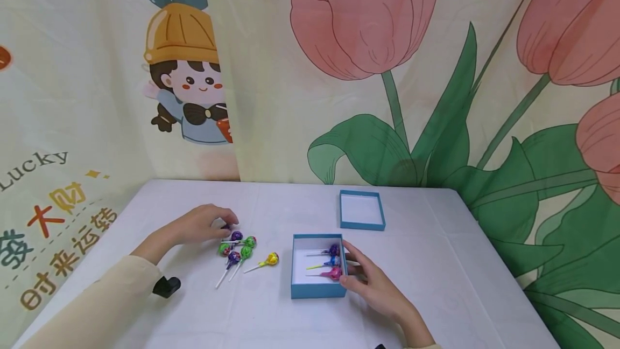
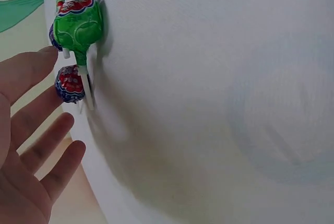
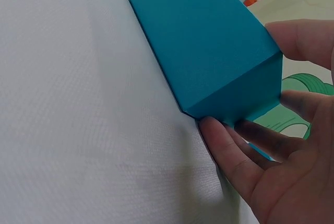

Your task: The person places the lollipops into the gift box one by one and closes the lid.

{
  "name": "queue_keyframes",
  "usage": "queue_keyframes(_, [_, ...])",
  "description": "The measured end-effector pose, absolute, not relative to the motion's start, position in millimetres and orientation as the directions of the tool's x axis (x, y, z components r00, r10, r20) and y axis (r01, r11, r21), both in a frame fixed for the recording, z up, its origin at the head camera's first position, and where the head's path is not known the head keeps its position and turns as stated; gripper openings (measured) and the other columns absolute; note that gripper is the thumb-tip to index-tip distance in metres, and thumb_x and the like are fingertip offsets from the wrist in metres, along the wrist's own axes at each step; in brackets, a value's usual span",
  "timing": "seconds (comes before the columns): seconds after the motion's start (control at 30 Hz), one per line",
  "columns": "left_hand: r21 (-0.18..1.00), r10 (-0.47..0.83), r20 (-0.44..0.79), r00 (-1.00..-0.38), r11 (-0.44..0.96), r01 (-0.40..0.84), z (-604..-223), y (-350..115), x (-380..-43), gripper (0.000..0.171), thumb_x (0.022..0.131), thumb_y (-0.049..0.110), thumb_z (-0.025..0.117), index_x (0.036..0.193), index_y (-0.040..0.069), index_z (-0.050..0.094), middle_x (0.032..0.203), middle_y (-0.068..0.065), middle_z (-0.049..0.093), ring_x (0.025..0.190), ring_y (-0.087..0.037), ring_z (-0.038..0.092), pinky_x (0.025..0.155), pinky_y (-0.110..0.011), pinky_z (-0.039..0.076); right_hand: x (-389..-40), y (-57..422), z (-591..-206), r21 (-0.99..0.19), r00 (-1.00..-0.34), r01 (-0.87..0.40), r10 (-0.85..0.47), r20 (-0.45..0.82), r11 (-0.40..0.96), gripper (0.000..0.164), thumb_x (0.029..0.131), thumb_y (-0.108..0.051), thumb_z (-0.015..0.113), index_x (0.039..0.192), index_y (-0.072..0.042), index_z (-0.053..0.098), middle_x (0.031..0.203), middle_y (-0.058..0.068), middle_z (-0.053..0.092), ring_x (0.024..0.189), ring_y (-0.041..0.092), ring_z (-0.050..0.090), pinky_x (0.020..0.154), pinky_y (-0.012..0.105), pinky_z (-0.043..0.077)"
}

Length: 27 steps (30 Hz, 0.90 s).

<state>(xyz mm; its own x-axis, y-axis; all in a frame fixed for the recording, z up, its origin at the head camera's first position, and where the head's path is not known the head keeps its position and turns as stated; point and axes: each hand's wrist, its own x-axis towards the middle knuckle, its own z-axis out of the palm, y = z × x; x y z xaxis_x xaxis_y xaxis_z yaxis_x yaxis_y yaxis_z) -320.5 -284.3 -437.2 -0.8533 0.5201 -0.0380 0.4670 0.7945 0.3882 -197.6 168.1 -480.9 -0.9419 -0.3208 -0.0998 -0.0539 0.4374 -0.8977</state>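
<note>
My left hand (image 1: 205, 223) reaches over the far side of a loose group of lollipops. In the left wrist view its fingers are spread, with the index fingertip at a dark blue and red lollipop (image 2: 70, 84) and the thumb near a green lollipop (image 2: 79, 25). Purple lollipops (image 1: 234, 257) lie in the same group, and a yellow lollipop (image 1: 272, 259) sits apart to its right. My right hand (image 1: 375, 279) holds the right side of an open blue box (image 1: 317, 291). Inside are a purple lollipop (image 1: 334, 250), a blue lollipop (image 1: 334, 262) and a pink lollipop (image 1: 334, 273).
A blue box lid (image 1: 362, 226) lies inner side up behind the box. The white-covered table (image 1: 436, 273) meets a printed curtain (image 1: 266, 96) at its back edge. A black strap piece (image 1: 167, 287) is at the left wrist.
</note>
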Motion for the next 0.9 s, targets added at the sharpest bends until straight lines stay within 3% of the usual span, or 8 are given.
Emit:
queue_keyframes(0.5, [0.350, 0.517, -0.007, -0.856, 0.803, 0.482, -438.9, -295.6, -314.4, 0.022, 0.100, 0.024, 0.076, 0.121, 0.018, 0.076, 0.118, 0.003, 0.074, 0.118, -0.032, 0.065, 0.106, -0.063, 0.048, -198.2, 168.4, -482.7, -0.896, -0.945, -0.047, -0.310, -0.103, 0.441, 0.080, 0.101, -0.047, 0.070, 0.168, -0.032, 0.030, 0.161, 0.018, 0.047, 0.136, 0.036, 0.057, 0.113, 0.061, 0.046])
queue_keyframes(0.9, [0.351, 0.478, -0.011, -0.878, 0.824, 0.444, -442.5, -299.3, -314.7, 0.020, 0.098, 0.016, 0.076, 0.118, 0.018, 0.075, 0.103, 0.007, 0.073, 0.098, -0.019, 0.067, 0.093, -0.052, 0.057, -196.4, 167.5, -481.2, -0.899, -0.946, -0.033, -0.304, -0.112, 0.437, 0.080, 0.100, -0.047, 0.071, 0.168, -0.033, 0.031, 0.161, 0.018, 0.047, 0.136, 0.037, 0.058, 0.113, 0.060, 0.046])
